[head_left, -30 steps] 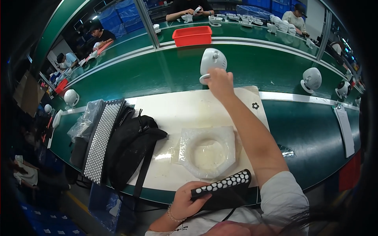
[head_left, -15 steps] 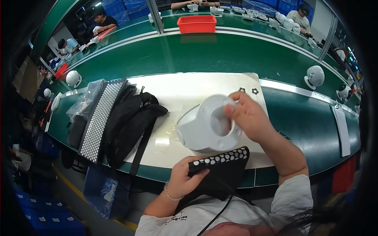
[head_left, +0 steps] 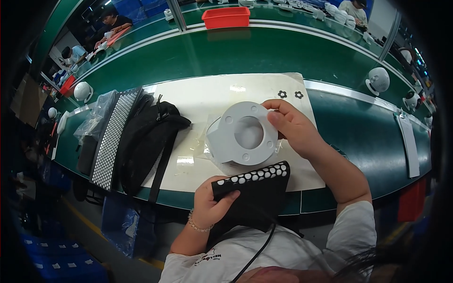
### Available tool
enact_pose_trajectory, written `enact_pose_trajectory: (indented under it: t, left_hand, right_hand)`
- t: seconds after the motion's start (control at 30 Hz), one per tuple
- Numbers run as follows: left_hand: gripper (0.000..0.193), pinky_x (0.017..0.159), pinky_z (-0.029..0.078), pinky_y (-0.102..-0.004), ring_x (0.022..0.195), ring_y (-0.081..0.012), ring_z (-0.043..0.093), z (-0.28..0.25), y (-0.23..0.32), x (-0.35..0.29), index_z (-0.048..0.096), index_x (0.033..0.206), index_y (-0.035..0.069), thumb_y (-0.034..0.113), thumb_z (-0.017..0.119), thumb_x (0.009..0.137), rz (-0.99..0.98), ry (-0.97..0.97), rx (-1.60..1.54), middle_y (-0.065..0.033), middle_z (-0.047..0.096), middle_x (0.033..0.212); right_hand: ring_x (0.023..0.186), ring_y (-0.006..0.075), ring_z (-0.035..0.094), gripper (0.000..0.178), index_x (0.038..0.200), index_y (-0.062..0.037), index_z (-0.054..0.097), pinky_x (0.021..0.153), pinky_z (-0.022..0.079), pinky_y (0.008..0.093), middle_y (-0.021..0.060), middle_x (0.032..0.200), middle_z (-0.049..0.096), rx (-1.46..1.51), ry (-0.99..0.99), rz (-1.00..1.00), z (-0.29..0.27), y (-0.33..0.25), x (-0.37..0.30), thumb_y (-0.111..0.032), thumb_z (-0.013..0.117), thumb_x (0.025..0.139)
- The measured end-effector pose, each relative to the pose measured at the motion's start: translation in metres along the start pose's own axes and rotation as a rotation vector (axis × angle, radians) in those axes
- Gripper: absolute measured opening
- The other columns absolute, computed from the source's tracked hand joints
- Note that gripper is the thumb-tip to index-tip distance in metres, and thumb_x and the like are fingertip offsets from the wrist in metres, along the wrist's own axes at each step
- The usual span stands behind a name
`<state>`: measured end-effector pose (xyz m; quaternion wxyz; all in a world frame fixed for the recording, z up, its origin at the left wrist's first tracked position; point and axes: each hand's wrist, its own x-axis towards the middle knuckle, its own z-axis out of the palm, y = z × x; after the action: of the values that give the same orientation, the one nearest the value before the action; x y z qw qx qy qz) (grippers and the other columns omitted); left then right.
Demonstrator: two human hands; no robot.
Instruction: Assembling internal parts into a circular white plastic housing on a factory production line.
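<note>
My right hand point(head_left: 293, 126) pinches the right rim of a white plastic housing point(head_left: 218, 147), thumb on top. Its flat ring-shaped base faces up, with a round opening in the middle and small round recesses around it. My left hand point(head_left: 207, 202) is closed on the left end of a black sheet point(head_left: 255, 200), held near the mat's front edge just below the housing. White round dots line the sheet's upper edge. Under the housing lies a pale work mat point(head_left: 188, 141), with clear plastic film showing around the housing.
Left on the bench lie a black cloth bag point(head_left: 146, 137), a black sheet with rows of white dots point(head_left: 114, 141) and clear plastic bags point(head_left: 100, 113). White camera-like units point(head_left: 379, 80) stand along the rail. A red bin point(head_left: 225, 18) sits beyond; people work farther back.
The white housing has turned so its ring base faces up more squarely, and my right fingers have shifted from over the opening to its outer rim. My left hand still holds the black sheet.
</note>
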<state>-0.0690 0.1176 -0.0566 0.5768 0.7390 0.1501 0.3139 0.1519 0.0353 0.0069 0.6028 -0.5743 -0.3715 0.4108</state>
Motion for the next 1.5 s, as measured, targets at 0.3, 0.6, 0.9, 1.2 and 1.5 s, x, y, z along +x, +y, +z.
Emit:
enact_pose_trajectory:
  t: [0.3, 0.6, 0.9, 1.2, 1.5]
  left_hand:
    - [0.010, 0.053, 0.041, -0.0234, 0.058, -0.0131, 0.054, -0.004, -0.003, -0.003, 0.063, 0.077, -0.001, 0.001, 0.067, 0.068, -0.016, 0.004, 0.000, -0.0054, 0.058, 0.067]
    - [0.015, 0.050, 0.041, -0.0240, 0.055, -0.0162, 0.054, -0.006, -0.006, -0.002, 0.064, 0.080, 0.000, 0.000, 0.068, 0.066, 0.048, -0.036, 0.058, -0.0068, 0.057, 0.064]
    - [0.015, 0.052, 0.042, -0.0256, 0.056, -0.0184, 0.056, -0.006, -0.003, 0.001, 0.063, 0.081, 0.001, 0.001, 0.067, 0.066, 0.123, -0.064, 0.047, -0.0080, 0.058, 0.066]
    - [0.017, 0.054, 0.044, -0.0272, 0.060, -0.0215, 0.057, -0.010, -0.008, 0.000, 0.063, 0.081, 0.002, 0.000, 0.066, 0.064, 0.161, -0.116, 0.100, -0.0093, 0.059, 0.069]
    - [0.020, 0.055, 0.044, -0.0290, 0.060, -0.0231, 0.056, -0.011, -0.010, 0.001, 0.060, 0.080, 0.002, 0.003, 0.065, 0.061, 0.226, -0.147, 0.108, -0.0090, 0.058, 0.069]
  right_hand:
    - [0.087, 0.0209, 0.052, 0.020, 0.079, -0.0094, 0.059, 0.073, 0.040, 0.0348, 0.0041, 0.092, 0.053, -0.994, -0.073, -0.932, 0.022, -0.013, -0.051, -0.016, 0.071, 0.064]
    - [0.096, 0.0188, 0.051, 0.018, 0.081, -0.0085, 0.061, 0.079, 0.038, 0.0351, 0.0013, 0.100, 0.055, -1.106, -0.066, -1.027, 0.037, 0.010, -0.046, -0.011, 0.065, 0.064]
    - [0.093, 0.0177, 0.054, 0.018, 0.078, -0.0128, 0.054, 0.081, 0.036, 0.0351, 0.0015, 0.096, 0.059, -1.046, -0.125, -0.996, 0.055, 0.009, -0.043, -0.011, 0.066, 0.064]
    - [0.086, 0.0187, 0.057, 0.018, 0.084, -0.0095, 0.054, 0.076, 0.039, 0.0349, 0.0040, 0.093, 0.058, -0.844, -0.243, -1.075, 0.058, 0.013, -0.046, -0.008, 0.062, 0.068]
    - [0.077, 0.0205, 0.056, 0.028, 0.093, -0.0085, 0.054, 0.064, 0.041, 0.0306, 0.0053, 0.089, 0.055, -0.700, -0.316, -0.992, 0.069, 0.013, -0.046, 0.001, 0.062, 0.069]
